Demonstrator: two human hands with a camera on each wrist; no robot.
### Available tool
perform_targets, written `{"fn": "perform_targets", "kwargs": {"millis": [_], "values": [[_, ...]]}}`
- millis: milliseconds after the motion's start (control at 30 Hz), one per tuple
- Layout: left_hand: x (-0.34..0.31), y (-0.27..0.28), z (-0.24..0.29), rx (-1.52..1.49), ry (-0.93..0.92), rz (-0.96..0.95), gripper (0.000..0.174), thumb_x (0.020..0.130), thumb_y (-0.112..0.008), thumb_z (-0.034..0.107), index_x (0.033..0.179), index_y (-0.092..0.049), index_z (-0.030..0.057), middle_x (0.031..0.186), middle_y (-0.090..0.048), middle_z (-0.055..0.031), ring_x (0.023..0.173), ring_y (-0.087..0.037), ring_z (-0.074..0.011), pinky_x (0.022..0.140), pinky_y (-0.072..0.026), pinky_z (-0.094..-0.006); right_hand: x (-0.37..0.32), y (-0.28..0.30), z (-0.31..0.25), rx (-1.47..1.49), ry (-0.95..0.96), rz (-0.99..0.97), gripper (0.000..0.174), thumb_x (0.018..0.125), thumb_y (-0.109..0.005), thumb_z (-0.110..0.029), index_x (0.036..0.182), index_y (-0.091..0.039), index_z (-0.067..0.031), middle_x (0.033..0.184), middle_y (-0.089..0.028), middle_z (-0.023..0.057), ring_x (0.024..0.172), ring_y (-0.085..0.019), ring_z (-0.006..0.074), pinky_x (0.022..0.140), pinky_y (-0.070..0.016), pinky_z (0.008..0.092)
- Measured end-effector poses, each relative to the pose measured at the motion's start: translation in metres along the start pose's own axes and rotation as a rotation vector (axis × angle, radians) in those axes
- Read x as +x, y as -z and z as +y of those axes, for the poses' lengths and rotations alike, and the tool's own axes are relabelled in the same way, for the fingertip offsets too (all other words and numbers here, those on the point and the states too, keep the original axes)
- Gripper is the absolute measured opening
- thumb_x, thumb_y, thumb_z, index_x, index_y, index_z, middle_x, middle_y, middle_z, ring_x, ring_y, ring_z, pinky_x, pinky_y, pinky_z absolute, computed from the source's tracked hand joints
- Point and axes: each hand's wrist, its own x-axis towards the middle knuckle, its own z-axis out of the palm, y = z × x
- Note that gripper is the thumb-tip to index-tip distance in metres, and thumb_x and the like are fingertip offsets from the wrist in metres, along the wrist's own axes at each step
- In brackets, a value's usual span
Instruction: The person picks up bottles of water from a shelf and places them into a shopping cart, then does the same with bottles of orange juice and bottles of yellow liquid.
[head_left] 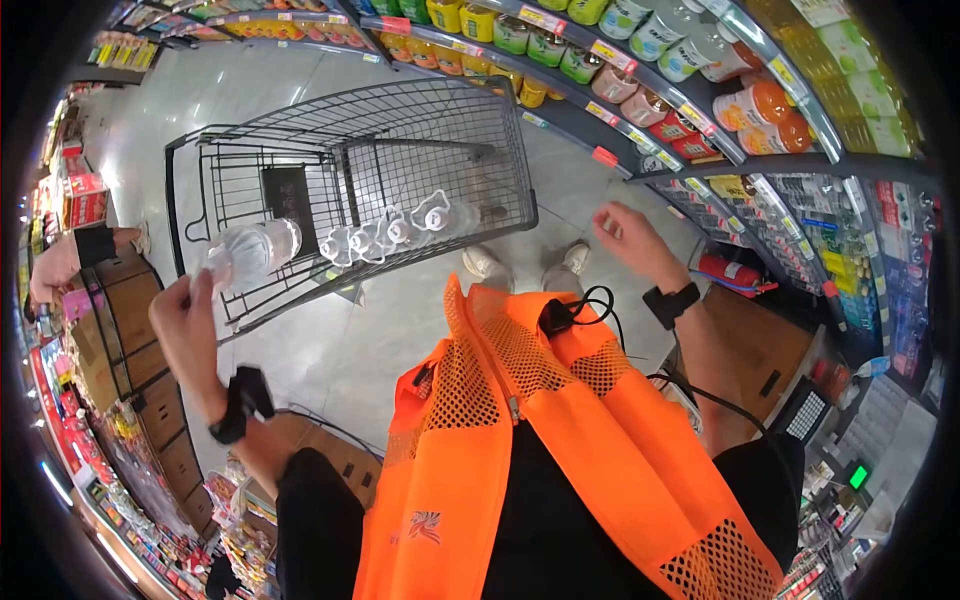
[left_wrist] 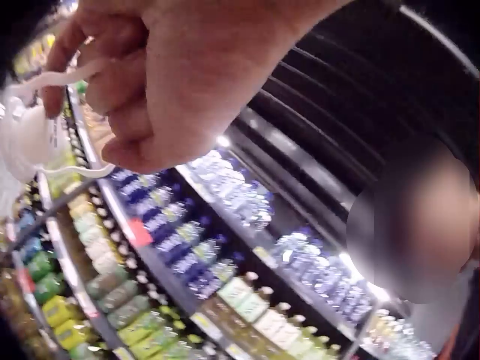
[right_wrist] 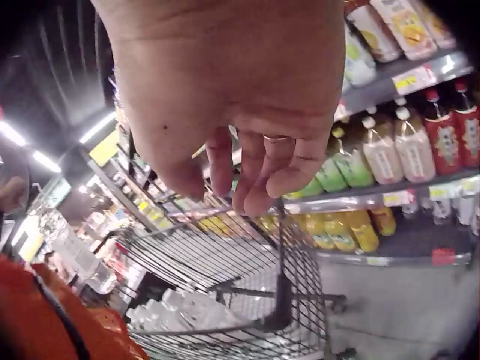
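A large clear bottle (head_left: 252, 254) hangs from my left hand (head_left: 188, 330), over the left end of the metal shopping cart (head_left: 400, 100). In the left wrist view, the fingers of my left hand (left_wrist: 180, 90) are curled at the white handle loop (left_wrist: 71, 76) by the bottle's neck. Several clear bottles with white handles (head_left: 398, 230) lie in a row inside the cart. Nothing is in my right hand (head_left: 635, 240), raised to the right of the cart. The right wrist view shows that hand (right_wrist: 232, 105) with loosely bent fingers above the cart's wire basket (right_wrist: 202, 262).
Shelves of drink bottles (head_left: 650, 100) run along the right and top. Cardboard boxes (head_left: 150, 370) are stacked at left, near a person in a pink top (head_left: 60, 265). A red cylinder (head_left: 728, 270) stands at the right shelf's foot, beside a brown box (head_left: 750, 345).
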Motion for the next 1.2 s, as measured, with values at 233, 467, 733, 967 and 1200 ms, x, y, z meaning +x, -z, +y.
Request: {"fn": "perform_targets", "kwargs": {"millis": [233, 467, 733, 967, 1200], "values": [[-0.052, 0.018, 0.175, -0.565, -0.437, 0.095, 0.013, 0.074, -0.064, 0.001, 0.071, -0.064, -0.0119, 0.056, -0.055, -0.0078, 0.051, -0.037, -0.0111, 0.049, -0.0240, -0.0297, 0.022, 0.009, -0.092, 0.159, 0.431, -0.044, 0.085, 0.071, -0.085, -0.030, 0.141, -0.043, -0.0062, 0.128, -0.058, 0.0141, 0.110, -0.058, 0.0295, 0.098, -0.0466, 0.0391], [-0.079, -0.127, 0.303, -0.740, -0.628, -0.623, 0.015, 0.076, -0.069, 0.004, 0.068, -0.056, 0.0011, 0.060, -0.053, -0.0108, 0.055, -0.049, -0.0304, 0.053, -0.0385, -0.0405, -0.008, -0.006, 0.021, 0.219, 0.360, 0.177, 0.095, 0.063, -0.092, -0.029, 0.142, -0.043, -0.0073, 0.138, -0.053, 0.0147, 0.131, -0.047, 0.0327, 0.112, -0.0358, 0.0435], [-0.119, -0.331, 0.382, -0.844, -0.443, -0.667, 0.017, 0.076, -0.070, 0.003, 0.073, -0.054, 0.0008, 0.070, -0.051, -0.0125, 0.064, -0.045, -0.0284, 0.062, -0.0370, -0.0409, -0.030, -0.049, 0.245, 0.848, -0.185, 0.301, 0.074, 0.068, -0.088, -0.013, 0.133, -0.052, -0.0071, 0.128, -0.058, 0.0106, 0.120, -0.057, 0.0246, 0.102, -0.0459, 0.0343], [-0.155, -0.555, 0.326, -0.786, -0.402, -0.682, 0.020, 0.075, -0.069, 0.003, 0.089, -0.055, 0.0017, 0.089, -0.053, -0.0127, 0.079, -0.048, -0.0294, 0.074, -0.0399, -0.0436, 0.075, -0.085, 0.378, 0.227, 0.051, 0.205, 0.063, 0.066, -0.085, -0.008, 0.123, -0.060, -0.0059, 0.121, -0.062, 0.0125, 0.116, -0.059, 0.0319, 0.099, -0.0478, 0.0386], [-0.163, -0.730, 0.284, -0.664, -0.458, -0.634, 0.033, 0.073, -0.069, 0.003, 0.105, -0.057, 0.0026, 0.107, -0.054, -0.0129, 0.095, -0.051, -0.0303, 0.086, -0.0428, -0.0463, 0.193, -0.156, 0.553, 0.261, 0.027, 0.279, 0.076, 0.061, -0.088, -0.011, 0.129, -0.054, -0.0054, 0.125, -0.060, 0.0163, 0.114, -0.059, 0.0352, 0.098, -0.0493, 0.0407]]}}
